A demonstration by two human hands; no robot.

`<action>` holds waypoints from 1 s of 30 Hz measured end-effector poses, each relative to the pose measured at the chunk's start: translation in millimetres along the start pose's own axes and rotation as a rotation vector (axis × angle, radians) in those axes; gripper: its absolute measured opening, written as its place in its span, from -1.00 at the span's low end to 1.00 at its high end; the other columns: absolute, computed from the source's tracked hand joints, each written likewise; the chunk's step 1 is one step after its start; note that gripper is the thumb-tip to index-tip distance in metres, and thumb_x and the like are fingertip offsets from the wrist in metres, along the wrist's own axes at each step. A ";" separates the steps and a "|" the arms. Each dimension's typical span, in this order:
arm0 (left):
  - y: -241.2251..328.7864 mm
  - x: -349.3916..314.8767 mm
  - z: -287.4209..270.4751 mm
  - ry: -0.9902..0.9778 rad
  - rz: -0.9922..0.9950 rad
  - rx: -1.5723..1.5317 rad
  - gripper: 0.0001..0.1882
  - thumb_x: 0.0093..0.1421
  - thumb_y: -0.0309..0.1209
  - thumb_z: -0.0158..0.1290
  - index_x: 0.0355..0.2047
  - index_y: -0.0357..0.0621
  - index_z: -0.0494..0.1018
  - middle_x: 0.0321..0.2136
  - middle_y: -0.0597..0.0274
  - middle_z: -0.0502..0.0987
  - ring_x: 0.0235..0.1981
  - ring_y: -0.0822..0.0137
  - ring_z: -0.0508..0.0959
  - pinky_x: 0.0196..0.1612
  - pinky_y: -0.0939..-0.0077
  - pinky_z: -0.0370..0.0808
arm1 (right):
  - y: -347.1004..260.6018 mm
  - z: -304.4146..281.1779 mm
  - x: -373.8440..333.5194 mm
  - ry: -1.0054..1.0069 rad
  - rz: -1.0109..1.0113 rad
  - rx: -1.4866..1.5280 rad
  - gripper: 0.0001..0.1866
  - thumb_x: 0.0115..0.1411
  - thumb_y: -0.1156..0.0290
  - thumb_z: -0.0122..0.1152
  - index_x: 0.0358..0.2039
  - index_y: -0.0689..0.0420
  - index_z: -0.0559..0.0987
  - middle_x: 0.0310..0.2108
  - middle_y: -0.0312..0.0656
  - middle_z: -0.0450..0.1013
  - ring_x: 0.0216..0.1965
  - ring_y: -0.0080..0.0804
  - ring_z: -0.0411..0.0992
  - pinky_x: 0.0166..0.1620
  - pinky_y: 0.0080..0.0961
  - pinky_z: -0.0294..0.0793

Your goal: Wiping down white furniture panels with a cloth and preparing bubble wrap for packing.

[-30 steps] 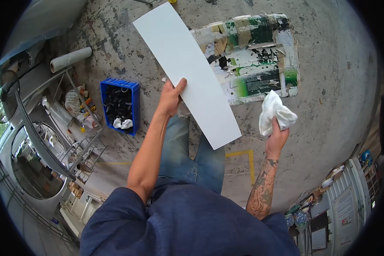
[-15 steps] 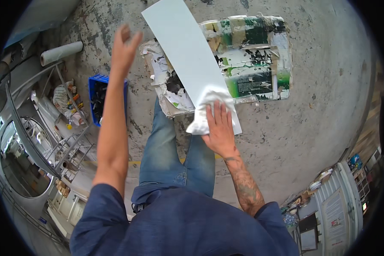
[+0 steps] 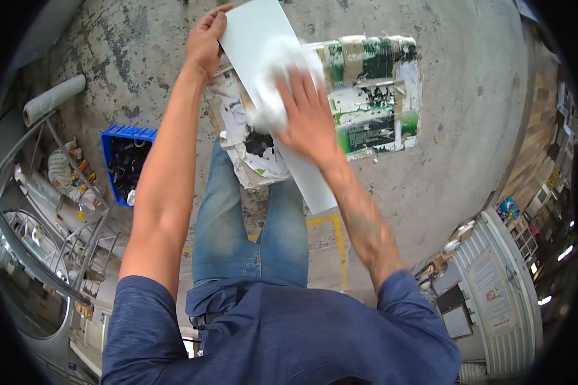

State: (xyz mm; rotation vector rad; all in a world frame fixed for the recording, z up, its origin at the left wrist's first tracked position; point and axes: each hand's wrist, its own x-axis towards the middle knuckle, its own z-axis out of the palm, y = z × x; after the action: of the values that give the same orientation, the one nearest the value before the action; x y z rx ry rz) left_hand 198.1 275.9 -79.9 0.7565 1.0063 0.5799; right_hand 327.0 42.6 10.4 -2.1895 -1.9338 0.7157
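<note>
Wiping seems the step in hand.
The left hand [image 3: 205, 43] pinches the white panel [image 3: 253, 29] at its far end; below that grip, the right hand [image 3: 307, 115] lies flat on a cloth [image 3: 270, 86]. The next stroke likely calls for steady hold.

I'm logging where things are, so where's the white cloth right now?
In the head view, the white cloth is in the upper middle, beneath the right hand and against the white panel.
</note>
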 end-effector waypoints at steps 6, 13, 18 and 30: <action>1.6 -14.2 25.2 0.015 0.011 -0.031 -0.69 0.41 -0.28 0.01 0.10 -0.05 0.48 -0.20 0.38 0.59 -0.27 0.55 0.52 -0.20 0.60 0.51 | -3.3 30.3 -227.3 -0.367 0.263 0.032 -0.02 0.03 0.08 0.32 0.40 0.15 0.12 0.43 0.18 -0.06 0.44 0.18 -0.10 0.40 0.21 -0.15; 7.1 7.5 32.6 -0.018 -0.022 -0.002 -0.74 0.41 -0.30 0.01 0.02 -0.11 0.48 -0.21 0.29 0.59 -0.24 0.49 0.55 -0.18 0.55 0.53 | 32.2 -19.5 67.8 0.230 -0.002 0.093 0.02 -0.07 0.15 0.43 0.37 0.15 0.16 0.38 0.16 0.05 0.38 0.16 0.04 0.38 0.00 0.05; 20.1 37.8 48.5 -0.121 -0.089 0.166 -0.76 0.40 -0.31 0.03 -0.01 -0.14 0.49 -0.23 0.29 0.60 -0.28 0.49 0.55 -0.20 0.55 0.52 | 8.3 9.2 9.0 0.203 0.209 0.145 0.01 0.01 0.24 0.37 0.41 0.17 0.07 0.44 0.20 -0.11 0.42 0.21 -0.05 0.39 0.01 0.04; -9.2 46.4 127.3 -0.275 0.133 0.656 -0.62 0.30 -0.18 0.08 -0.14 -0.28 0.58 -0.24 0.22 0.61 -0.22 0.42 0.51 -0.14 0.49 0.44 | -76.8 50.4 -147.8 0.344 0.614 0.676 -0.24 0.16 0.33 0.30 0.33 0.18 0.24 0.35 0.09 0.10 0.34 0.03 0.14 0.32 -0.18 0.18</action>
State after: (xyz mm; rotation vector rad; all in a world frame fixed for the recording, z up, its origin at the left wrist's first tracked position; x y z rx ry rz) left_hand 333.3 267.6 -70.0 1.4510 0.8926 0.2369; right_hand 226.7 -97.3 35.3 -2.2175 -0.6913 0.8310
